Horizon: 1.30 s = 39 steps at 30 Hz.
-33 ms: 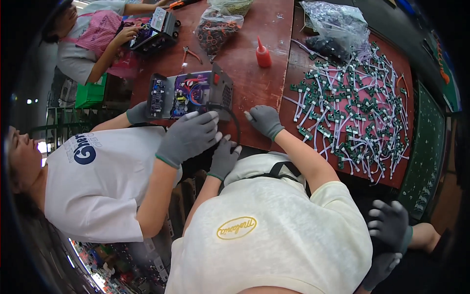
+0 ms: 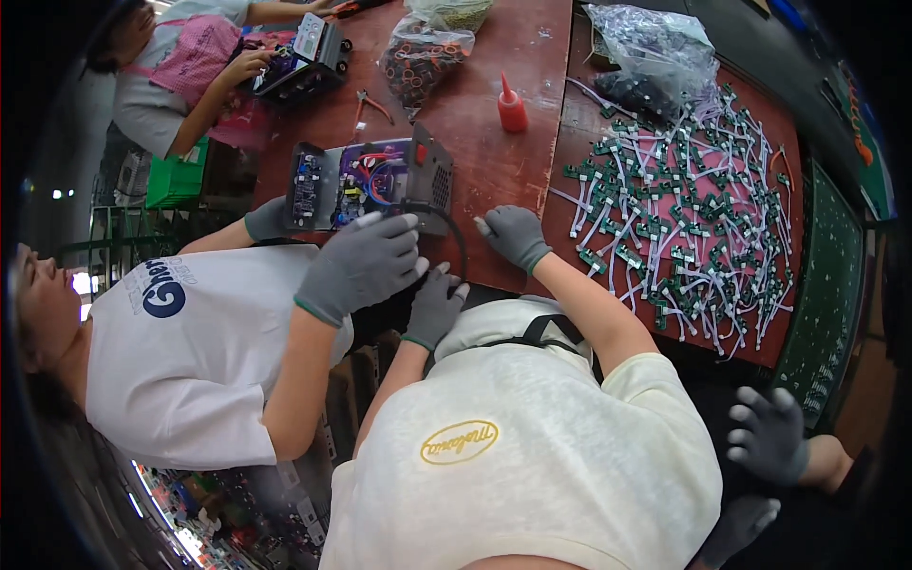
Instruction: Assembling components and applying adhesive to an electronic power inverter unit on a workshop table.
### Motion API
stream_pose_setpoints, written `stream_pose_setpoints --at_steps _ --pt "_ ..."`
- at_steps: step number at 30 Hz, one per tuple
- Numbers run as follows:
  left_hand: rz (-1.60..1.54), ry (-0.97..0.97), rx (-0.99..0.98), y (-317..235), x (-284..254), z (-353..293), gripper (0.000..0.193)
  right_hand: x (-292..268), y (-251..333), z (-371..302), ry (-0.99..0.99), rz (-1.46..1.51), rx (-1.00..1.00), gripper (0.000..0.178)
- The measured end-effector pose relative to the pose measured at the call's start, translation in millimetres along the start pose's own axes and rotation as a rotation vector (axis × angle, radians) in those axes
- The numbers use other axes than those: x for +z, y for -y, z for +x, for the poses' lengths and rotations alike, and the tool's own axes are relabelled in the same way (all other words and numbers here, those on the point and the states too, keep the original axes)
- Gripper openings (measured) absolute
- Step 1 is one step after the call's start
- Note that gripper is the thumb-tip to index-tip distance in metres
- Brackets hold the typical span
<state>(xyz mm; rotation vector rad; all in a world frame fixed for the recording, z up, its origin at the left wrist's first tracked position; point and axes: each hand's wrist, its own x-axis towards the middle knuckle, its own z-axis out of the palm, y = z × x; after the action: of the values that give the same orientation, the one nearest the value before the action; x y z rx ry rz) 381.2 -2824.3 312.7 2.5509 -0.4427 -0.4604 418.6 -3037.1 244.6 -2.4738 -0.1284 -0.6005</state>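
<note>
My left hand (image 2: 435,308), in a grey glove with pale fingertips, is raised at the table's front edge with its fingers loosely bent and apart. Beside its fingertips hangs a black cable (image 2: 460,245) from an opened device (image 2: 432,190) with a dark metal case, exposed boards and coloured wires. On the red tabletop rests my right hand (image 2: 516,237), also gloved, its fingers curled under and the thumb at the side. Nothing shows in it. A co-worker's gloved hand (image 2: 366,266) is in front of the device, near the cable's upper end.
Small green boards with white cables (image 2: 684,218) cover the table's right side. Behind are a red squeeze bottle (image 2: 512,109), pliers (image 2: 372,106) and a bag of dark and orange rings (image 2: 418,66). Another person's gloved hands (image 2: 769,437) are at the lower right.
The co-worker's hand by the device has shifted slightly to the left. The gloved hands at the lower right have moved a little. My own hands stay nearly where they were.
</note>
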Motion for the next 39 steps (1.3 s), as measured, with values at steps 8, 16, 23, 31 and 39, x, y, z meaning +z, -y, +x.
stream_pose_setpoints --at_steps 8,16,23,31,39 --pt "-0.114 0.324 0.010 -18.7 -7.3 5.6 0.030 0.8 -1.7 0.9 0.027 -0.020 -0.010 0.028" --pt "-0.159 0.186 -0.021 -9.8 -10.0 10.9 0.031 -6.0 -6.3 0.5 0.044 -0.045 0.043 0.032" --pt "-0.327 -0.049 -0.078 39.7 -1.6 5.7 0.028 -0.6 3.8 -1.7 0.083 0.000 0.067 0.032" --pt "-0.784 -0.216 -0.259 68.6 -6.0 13.4 0.034 -4.1 1.5 -2.5 0.130 -0.007 0.100 0.033" --pt "-0.985 -0.397 -0.451 85.4 0.3 25.0 0.040 -5.3 -10.4 -0.4 0.054 -0.059 -0.002 0.030"
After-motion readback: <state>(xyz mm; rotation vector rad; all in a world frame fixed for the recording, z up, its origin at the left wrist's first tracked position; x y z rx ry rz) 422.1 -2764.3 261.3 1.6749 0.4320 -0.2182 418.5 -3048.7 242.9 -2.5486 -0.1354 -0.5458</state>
